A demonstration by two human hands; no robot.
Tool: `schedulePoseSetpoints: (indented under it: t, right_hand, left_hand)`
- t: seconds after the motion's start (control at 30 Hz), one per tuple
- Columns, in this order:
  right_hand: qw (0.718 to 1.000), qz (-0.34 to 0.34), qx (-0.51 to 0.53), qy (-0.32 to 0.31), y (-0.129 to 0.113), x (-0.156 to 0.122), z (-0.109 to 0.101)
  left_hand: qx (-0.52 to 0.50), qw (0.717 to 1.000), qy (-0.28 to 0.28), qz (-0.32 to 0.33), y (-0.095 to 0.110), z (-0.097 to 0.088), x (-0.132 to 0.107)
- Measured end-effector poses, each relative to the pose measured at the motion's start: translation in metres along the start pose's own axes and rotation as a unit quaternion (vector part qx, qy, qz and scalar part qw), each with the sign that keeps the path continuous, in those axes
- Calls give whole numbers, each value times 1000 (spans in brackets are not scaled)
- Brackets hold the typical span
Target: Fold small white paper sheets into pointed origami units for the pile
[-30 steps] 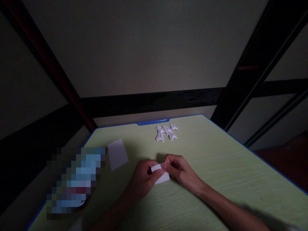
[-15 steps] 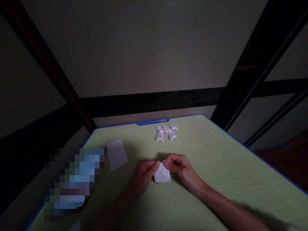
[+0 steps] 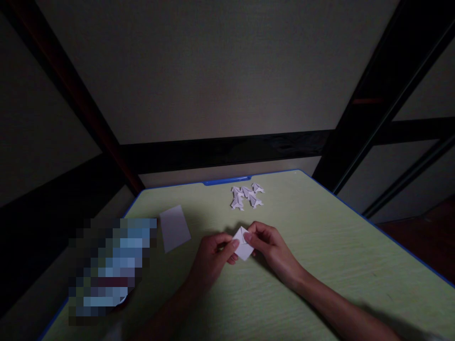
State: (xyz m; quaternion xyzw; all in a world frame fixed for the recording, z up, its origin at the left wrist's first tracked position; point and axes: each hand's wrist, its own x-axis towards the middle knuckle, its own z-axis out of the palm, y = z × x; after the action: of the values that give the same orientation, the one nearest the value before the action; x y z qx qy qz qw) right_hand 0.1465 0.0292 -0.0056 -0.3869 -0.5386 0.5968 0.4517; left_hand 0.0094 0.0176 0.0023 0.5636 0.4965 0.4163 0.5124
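Observation:
A small folded piece of white paper (image 3: 244,252) is held between both hands above the table, one corner pointing away from me. My left hand (image 3: 216,253) pinches its left corner, thumb on top and fingers beneath. On the opposite side, my right hand (image 3: 266,239) grips the right edge, its thumb pressed on the upper face by a crease. Beyond my hands lie several folded white paper figures (image 3: 253,201), shaped like frogs, grouped close together. A flat sheet of white paper (image 3: 175,229) rests to the left of my left hand.
The light green table (image 3: 320,246) has a blue rim and a blue handle (image 3: 227,181) at its far edge. A pixelated object (image 3: 117,265) lies at the left. Behind the table stands a panelled surface (image 3: 220,71) with dark frames.
The folded paper has turned from lying square to standing on a corner, like a diamond, and is slightly higher. My right thumb has moved further onto its face.

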Motion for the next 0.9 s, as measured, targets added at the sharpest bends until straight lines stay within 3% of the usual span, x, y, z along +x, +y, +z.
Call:
schedulePoseSetpoints:
  t: [0.23, 0.53, 0.7, 0.9]
  right_hand:
    - [994, 34, 98, 16, 0, -2, 2]
    - [989, 40, 141, -15, 4, 1, 0]
    - [992, 45, 119, -8, 5, 1, -1]
    - [999, 32, 42, 11, 2, -1, 0]
  left_hand:
    - [9, 996, -92, -3, -2, -2, -6]
    - [-76, 987, -141, 9, -2, -6, -4]
    - [-57, 991, -118, 2, 0, -4, -5]
    - [-20, 998, -25, 49, -1, 0, -6]
